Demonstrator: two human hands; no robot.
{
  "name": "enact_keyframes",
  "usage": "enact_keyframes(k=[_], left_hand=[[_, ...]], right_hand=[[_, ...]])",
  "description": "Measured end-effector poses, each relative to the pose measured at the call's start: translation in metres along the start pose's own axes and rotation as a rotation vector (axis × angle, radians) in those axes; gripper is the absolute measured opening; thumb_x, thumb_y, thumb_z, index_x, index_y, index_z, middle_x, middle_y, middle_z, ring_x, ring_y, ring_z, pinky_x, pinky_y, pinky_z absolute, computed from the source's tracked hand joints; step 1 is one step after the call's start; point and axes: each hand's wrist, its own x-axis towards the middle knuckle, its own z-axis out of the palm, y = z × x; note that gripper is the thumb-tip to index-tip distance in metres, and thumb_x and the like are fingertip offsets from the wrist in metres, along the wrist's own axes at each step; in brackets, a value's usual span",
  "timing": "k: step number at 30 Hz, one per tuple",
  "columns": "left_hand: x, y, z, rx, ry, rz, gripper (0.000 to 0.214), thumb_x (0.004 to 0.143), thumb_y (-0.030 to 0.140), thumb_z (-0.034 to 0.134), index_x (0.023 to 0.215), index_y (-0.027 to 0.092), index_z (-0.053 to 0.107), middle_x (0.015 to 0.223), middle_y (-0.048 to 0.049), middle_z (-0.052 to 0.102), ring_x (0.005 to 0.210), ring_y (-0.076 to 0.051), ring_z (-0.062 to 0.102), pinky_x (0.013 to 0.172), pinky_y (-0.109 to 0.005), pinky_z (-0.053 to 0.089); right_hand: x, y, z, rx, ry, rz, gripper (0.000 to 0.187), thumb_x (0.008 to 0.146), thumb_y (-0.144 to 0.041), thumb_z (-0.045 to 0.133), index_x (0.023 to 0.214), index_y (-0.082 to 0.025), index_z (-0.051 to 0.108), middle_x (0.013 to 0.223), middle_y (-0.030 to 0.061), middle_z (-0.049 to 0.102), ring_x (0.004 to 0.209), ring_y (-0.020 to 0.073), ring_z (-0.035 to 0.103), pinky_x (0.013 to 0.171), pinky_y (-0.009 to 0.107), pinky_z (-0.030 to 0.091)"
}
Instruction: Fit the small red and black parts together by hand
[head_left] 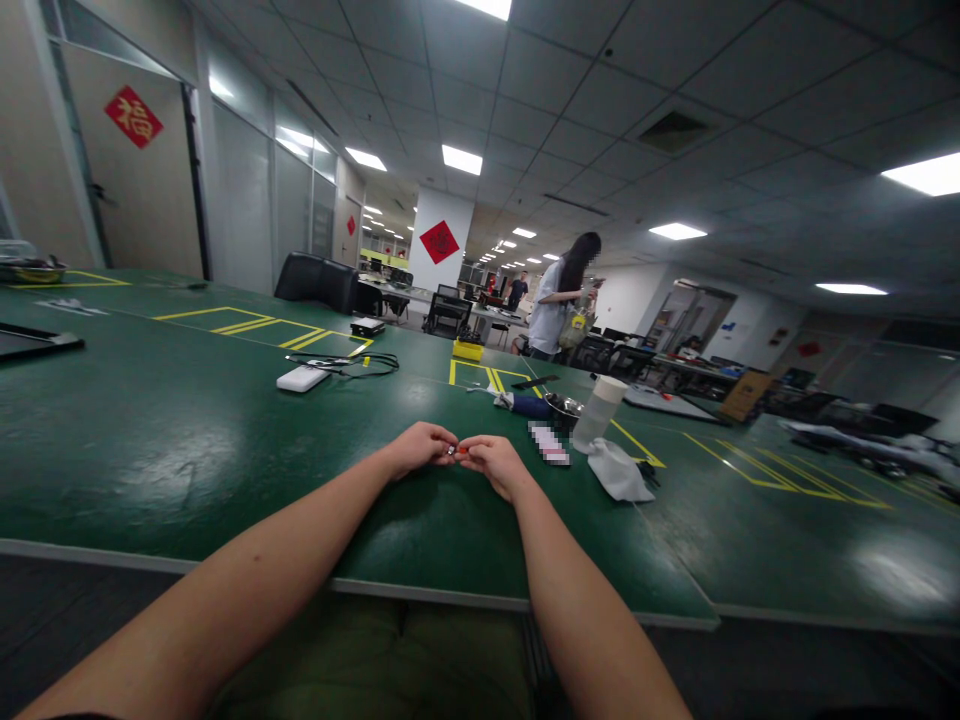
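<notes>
Above the green table [225,430], my left hand [420,447] and my right hand [491,462] meet fingertip to fingertip. A small orange-red piece [463,450] is pinched in my right fingers; its kind is too small to tell. Between my left thumb and fingers sits a tiny silvery and dark piece [451,450], right against the orange-red one. Whether the two are joined I cannot make out. The nearest thing to my right hand is a flat pinkish, pixelated item [549,443] lying on the table.
Right of my hands stand a translucent bottle [598,415], a white cloth or bag [620,470] and a metal bowl [562,408]. A white power bank [302,377] with black cables [360,365] lies ahead left. A yellow box [468,349] sits farther back. Behind the table stands a person [551,310].
</notes>
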Motion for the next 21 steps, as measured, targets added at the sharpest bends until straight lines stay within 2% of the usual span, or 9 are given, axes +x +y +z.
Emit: enact_keyframes(k=[15, 21], left_hand=[[-0.0035, 0.0071, 0.0023, 0.053, 0.015, 0.013, 0.024, 0.063, 0.008, 0.059, 0.085, 0.008, 0.069, 0.066, -0.0045, 0.068, 0.059, -0.011, 0.060, 0.061, -0.022, 0.048], [-0.0026, 0.0055, 0.0018, 0.026, 0.014, -0.001, 0.024, 0.063, 0.010, 0.061, 0.085, 0.008, 0.069, 0.070, -0.0055, 0.068, 0.061, -0.012, 0.061, 0.064, -0.024, 0.049]], right_hand=[[0.0049, 0.0063, -0.0044, -0.016, -0.011, -0.020, 0.018, 0.065, -0.010, 0.058, 0.078, -0.012, 0.069, 0.077, 0.0087, 0.070, 0.077, 0.0194, 0.069, 0.073, 0.030, 0.055], [0.0046, 0.0064, -0.0046, -0.019, -0.011, -0.022, 0.018, 0.066, -0.010, 0.057, 0.079, -0.011, 0.069, 0.078, 0.0089, 0.070, 0.075, 0.0183, 0.068, 0.073, 0.030, 0.055]])
